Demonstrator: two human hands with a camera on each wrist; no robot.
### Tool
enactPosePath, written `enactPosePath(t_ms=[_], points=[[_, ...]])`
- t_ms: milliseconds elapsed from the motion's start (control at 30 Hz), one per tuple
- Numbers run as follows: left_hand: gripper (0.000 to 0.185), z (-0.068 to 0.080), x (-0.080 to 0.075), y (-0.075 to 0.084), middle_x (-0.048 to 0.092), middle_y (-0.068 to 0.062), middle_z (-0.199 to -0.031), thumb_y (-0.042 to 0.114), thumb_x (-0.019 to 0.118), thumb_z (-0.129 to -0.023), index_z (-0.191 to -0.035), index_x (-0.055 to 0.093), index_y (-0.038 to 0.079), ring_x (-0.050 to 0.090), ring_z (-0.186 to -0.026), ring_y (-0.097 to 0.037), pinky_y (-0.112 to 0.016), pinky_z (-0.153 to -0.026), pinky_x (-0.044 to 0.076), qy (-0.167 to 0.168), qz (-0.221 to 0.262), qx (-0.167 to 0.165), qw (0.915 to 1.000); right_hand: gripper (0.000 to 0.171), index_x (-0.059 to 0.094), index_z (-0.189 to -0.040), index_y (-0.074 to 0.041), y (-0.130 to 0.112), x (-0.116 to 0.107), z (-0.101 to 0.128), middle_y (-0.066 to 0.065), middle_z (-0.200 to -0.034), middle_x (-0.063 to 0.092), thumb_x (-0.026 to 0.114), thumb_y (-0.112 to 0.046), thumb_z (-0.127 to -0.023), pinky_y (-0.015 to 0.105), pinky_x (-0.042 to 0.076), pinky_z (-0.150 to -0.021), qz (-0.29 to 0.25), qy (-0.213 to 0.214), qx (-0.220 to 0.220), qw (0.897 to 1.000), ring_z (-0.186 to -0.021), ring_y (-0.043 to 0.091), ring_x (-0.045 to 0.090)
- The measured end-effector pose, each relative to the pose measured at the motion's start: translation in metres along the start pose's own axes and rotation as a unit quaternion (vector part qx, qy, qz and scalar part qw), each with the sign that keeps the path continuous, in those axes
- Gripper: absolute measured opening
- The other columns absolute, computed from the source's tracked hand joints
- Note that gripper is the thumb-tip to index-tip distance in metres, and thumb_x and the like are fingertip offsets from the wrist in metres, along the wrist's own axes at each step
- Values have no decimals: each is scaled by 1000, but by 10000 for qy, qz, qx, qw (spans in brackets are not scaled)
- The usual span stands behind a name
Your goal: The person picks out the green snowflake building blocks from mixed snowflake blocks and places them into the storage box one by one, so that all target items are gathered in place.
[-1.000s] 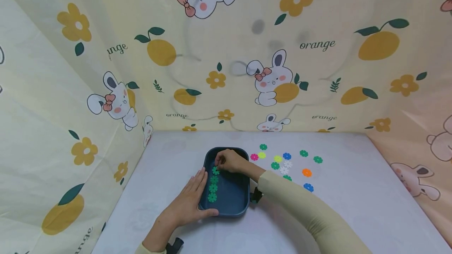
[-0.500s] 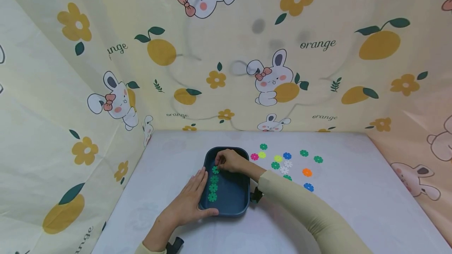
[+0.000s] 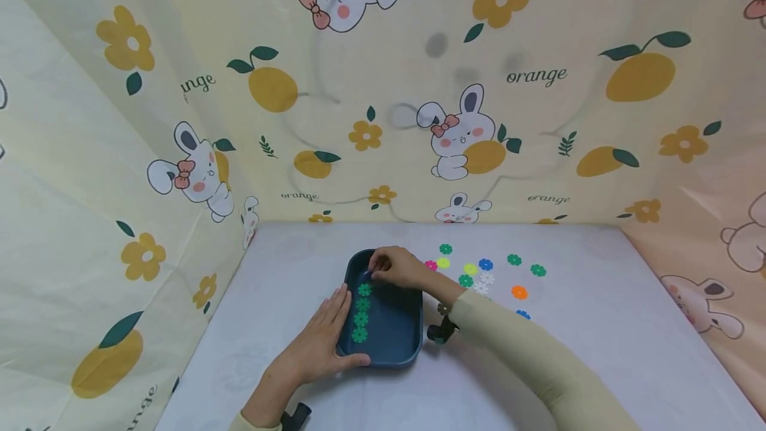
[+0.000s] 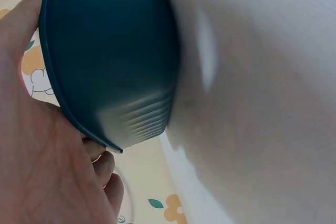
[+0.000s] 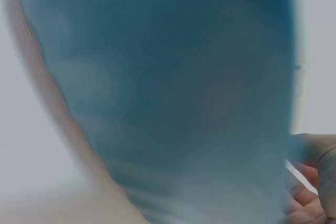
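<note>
In the head view, a dark blue rectangular tray [image 3: 391, 344] holds several green flower-shaped plastic pieces [image 3: 361, 318] in a column along its left side. My left hand [image 3: 320, 341] rests against the tray's left rim with straight fingers, its thumb at the near edge. The left wrist view shows this hand [image 4: 47, 150] against the tray's outer wall [image 4: 110, 40]. Over the tray's far part, my right hand [image 3: 399, 267] hovers with bent fingers, just above the farthest green piece [image 3: 364, 289]; no piece shows between its fingertips. The tray's wall [image 5: 173, 87] fills most of the blurred right wrist view.
Right of the tray lie loose flower pieces: green [image 3: 514, 260], orange [image 3: 519, 292], blue [image 3: 486, 264], white [image 3: 487, 278], yellow [image 3: 443, 263] and pink [image 3: 431, 265]. The right sleeve [image 3: 526, 344] covers some of the table. A printed curtain [image 3: 383, 85] stands behind and at the sides.
My right hand has let go of the farthest green piece and shifted slightly up and right, leaving that piece at the head of the column. My left hand stays in place.
</note>
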State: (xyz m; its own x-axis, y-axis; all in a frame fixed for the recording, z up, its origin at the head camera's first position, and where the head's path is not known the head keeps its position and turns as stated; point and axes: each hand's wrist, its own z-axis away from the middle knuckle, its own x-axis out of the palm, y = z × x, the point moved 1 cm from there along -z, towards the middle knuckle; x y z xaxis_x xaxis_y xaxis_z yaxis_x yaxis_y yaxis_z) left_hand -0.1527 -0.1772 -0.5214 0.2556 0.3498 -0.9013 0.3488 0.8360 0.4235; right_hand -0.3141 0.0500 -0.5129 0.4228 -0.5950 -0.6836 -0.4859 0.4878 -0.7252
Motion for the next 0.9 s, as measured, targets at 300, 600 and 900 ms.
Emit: enactPosePath(t_ms=[300, 600, 900], points=[[130, 0, -1, 2, 0, -6, -182, 83, 69, -86, -173, 9, 8, 3, -168, -26, -53, -136, 12, 10, 22, -87, 10000, 12, 75, -113, -9, -5, -48, 30, -2, -100, 73, 77, -13, -102, 30, 62, -84, 0, 315, -103, 9995, -88, 13, 67], [129, 0, 0, 3, -1, -5, -182, 82, 70, -86, -173, 10, 8, 2, -168, -24, -51, -136, 11, 31, -17, -111, 9999, 16, 75, -114, -8, 10, -81, 59, 0, -102, 72, 77, -17, -102, 31, 62, -74, 119, 639, 332, 9973, -88, 19, 67], [129, 0, 1, 2, 1, -8, -182, 80, 70, -87, -173, 10, 5, 2, -168, -25, -50, -136, 10, 70, -107, 11, 9999, 12, 76, -109, -10, 44, -100, 66, 2, -101, 72, 80, -17, -99, 33, 58, -80, 475, 1035, 693, 9911, -90, 22, 64]])
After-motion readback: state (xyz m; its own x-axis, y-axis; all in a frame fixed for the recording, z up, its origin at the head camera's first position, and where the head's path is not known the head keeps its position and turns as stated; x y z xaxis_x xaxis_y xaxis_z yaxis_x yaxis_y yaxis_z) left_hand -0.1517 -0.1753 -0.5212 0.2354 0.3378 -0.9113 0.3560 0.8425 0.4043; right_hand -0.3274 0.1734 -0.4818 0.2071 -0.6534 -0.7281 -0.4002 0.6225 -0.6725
